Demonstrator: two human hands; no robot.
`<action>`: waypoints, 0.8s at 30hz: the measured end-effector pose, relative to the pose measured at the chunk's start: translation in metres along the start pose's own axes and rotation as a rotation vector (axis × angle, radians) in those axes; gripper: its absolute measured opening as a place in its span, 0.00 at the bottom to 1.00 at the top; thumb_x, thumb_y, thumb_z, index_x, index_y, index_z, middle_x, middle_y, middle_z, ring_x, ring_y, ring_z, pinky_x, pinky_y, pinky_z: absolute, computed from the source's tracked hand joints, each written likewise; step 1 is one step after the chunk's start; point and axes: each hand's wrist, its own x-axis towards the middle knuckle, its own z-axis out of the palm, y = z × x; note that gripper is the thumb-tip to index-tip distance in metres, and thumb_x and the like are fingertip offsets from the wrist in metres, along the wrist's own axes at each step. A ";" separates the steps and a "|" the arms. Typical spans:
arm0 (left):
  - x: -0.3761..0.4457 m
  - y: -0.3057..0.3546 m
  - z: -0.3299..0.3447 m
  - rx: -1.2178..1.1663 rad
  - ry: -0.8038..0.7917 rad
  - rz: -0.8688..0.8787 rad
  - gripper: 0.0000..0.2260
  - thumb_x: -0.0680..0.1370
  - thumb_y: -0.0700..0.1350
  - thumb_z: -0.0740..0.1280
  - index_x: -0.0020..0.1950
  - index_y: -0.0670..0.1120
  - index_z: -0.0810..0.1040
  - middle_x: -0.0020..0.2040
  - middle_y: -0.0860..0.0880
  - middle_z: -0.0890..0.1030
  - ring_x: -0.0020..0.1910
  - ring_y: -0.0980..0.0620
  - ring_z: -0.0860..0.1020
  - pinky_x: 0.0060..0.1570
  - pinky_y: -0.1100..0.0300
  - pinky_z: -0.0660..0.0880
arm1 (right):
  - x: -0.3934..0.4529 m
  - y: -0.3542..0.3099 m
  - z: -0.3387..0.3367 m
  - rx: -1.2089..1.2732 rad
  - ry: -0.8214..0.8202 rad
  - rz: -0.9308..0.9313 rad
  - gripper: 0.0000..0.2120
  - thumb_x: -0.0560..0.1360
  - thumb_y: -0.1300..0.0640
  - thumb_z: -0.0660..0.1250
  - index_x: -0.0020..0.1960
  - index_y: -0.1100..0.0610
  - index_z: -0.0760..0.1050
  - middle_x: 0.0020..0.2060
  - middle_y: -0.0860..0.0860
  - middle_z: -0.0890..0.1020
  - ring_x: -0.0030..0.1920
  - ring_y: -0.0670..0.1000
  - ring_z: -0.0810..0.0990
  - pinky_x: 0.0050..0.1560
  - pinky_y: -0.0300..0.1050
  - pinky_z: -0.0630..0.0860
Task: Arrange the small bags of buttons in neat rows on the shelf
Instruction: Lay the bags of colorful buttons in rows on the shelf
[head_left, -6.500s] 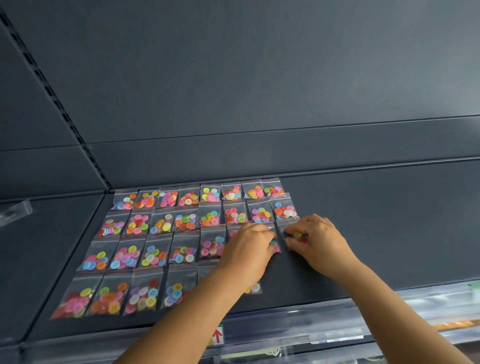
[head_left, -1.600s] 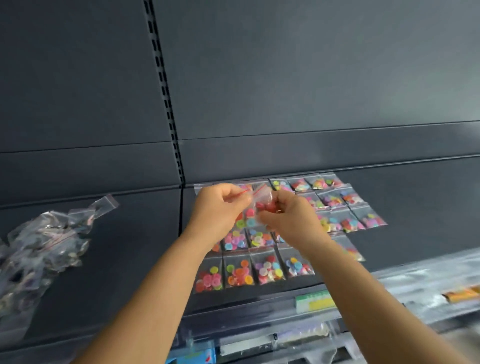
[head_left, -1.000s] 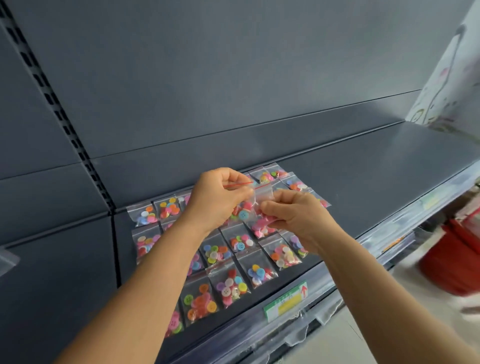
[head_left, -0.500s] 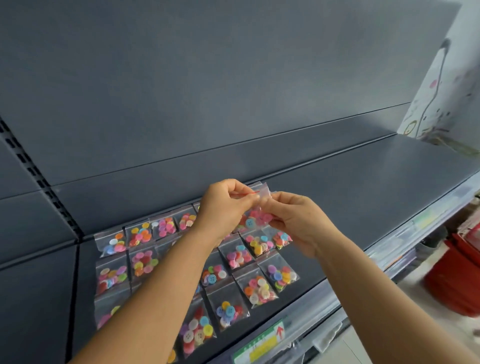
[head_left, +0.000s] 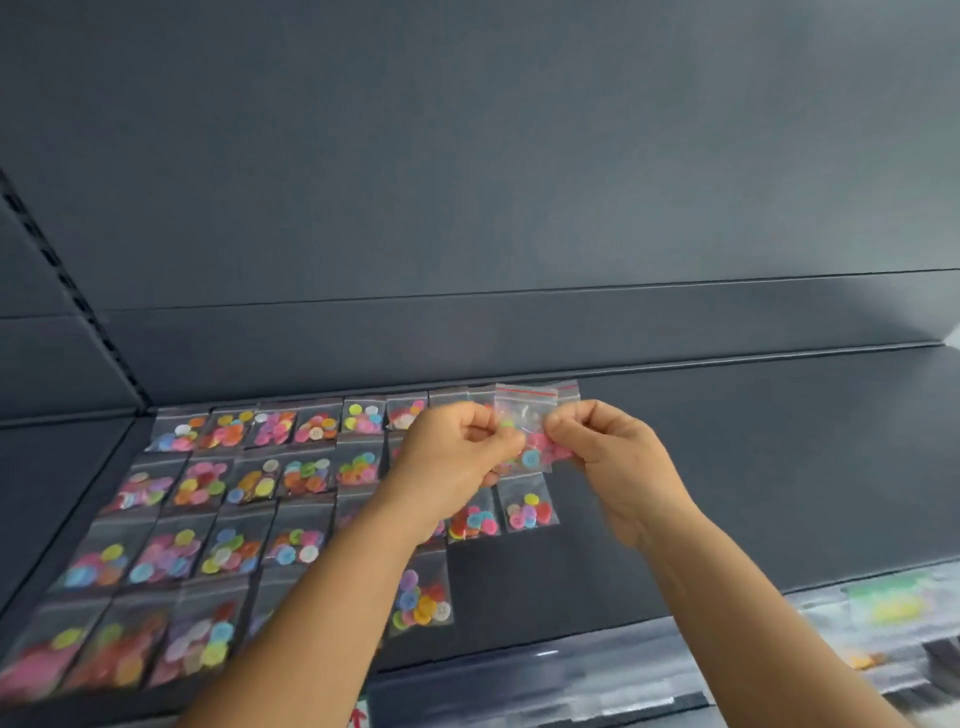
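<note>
One small clear zip bag with a red seal strip (head_left: 525, 434), packed with pink, blue and green buttons, hangs upright just right of the frame's centre, lifted clear of the dark grey metal shelf (head_left: 753, 467); it's pinched from both sides; the left hand (head_left: 454, 457) has its fingers curled shut on the bag's left edge, the right hand (head_left: 605, 454) is clamped on the right edge, thumb and fingertips pressed together over the plastic; both bare forearms rise from the bottom of the frame toward it. Behind and below the held bag, the laid-out clear bags of coloured buttons (head_left: 249, 483) lie flat in four rows across the left half of the shelf, edge to edge, filling the space from the centre out to the lower left corner; the nearest row is blurred. Directly under the hands, two bags sit side by side at the end of the third row (head_left: 501, 512); one more bag (head_left: 422, 597) lies at the end of the front row, lower centre. The right half of the shelf is bare dark surface; a grey back panel (head_left: 519, 182) fills the upper frame; a slotted upright strip (head_left: 67, 291) runs diagonally at the upper left.
</note>
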 end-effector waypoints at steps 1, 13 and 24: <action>-0.004 0.000 0.005 0.015 0.024 -0.009 0.04 0.75 0.45 0.70 0.47 0.46 0.79 0.42 0.49 0.84 0.41 0.52 0.83 0.43 0.59 0.81 | -0.001 0.002 -0.005 -0.024 -0.016 0.008 0.09 0.74 0.60 0.68 0.35 0.56 0.77 0.30 0.47 0.81 0.32 0.43 0.76 0.42 0.39 0.72; -0.071 -0.042 0.023 0.354 0.214 -0.132 0.13 0.75 0.49 0.69 0.58 0.52 0.70 0.40 0.55 0.82 0.40 0.57 0.79 0.39 0.60 0.75 | -0.027 0.041 -0.020 -0.562 -0.198 0.015 0.09 0.72 0.58 0.69 0.51 0.54 0.74 0.33 0.52 0.82 0.28 0.47 0.75 0.33 0.40 0.74; -0.090 -0.046 0.029 0.878 0.207 0.088 0.19 0.80 0.52 0.61 0.71 0.53 0.66 0.66 0.54 0.67 0.66 0.53 0.65 0.62 0.60 0.67 | -0.045 0.055 -0.017 -0.938 -0.198 -0.308 0.20 0.73 0.52 0.69 0.64 0.47 0.71 0.57 0.47 0.70 0.51 0.49 0.73 0.48 0.39 0.71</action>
